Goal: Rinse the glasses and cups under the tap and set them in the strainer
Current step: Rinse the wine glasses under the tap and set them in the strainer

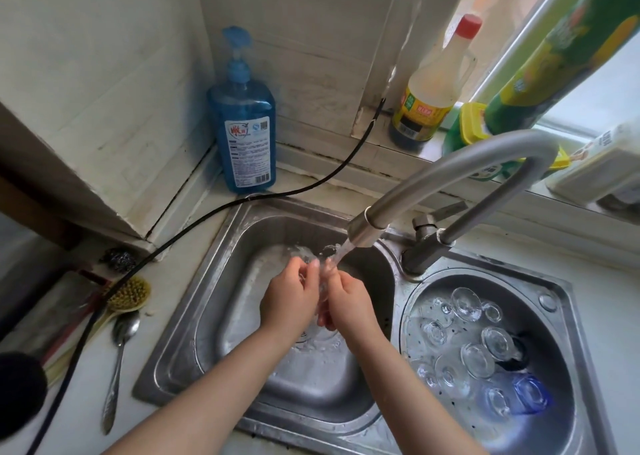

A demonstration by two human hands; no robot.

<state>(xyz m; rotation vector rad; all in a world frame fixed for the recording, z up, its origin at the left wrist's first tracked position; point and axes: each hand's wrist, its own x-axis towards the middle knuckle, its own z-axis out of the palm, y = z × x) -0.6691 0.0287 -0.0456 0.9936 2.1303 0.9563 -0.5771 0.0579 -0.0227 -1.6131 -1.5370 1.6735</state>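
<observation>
A clear glass [323,286] is held between both hands over the steel sink [207,316], right under the running stream from the tap [367,227]. My left hand [289,298] grips its left side and my right hand [348,304] grips its right side; most of the glass is hidden by fingers and water. In the round strainer basin [561,333] on the right, several clear glasses [465,304] lie upside down, with one blue glass [530,394] at the lower right.
A blue soap pump bottle [244,132] stands in the back corner. A black cable [214,212] crosses the counter. A spoon [119,361], a brush [130,293] and a steel scourer [119,259] lie left of the sink. Bottles [429,98] line the windowsill.
</observation>
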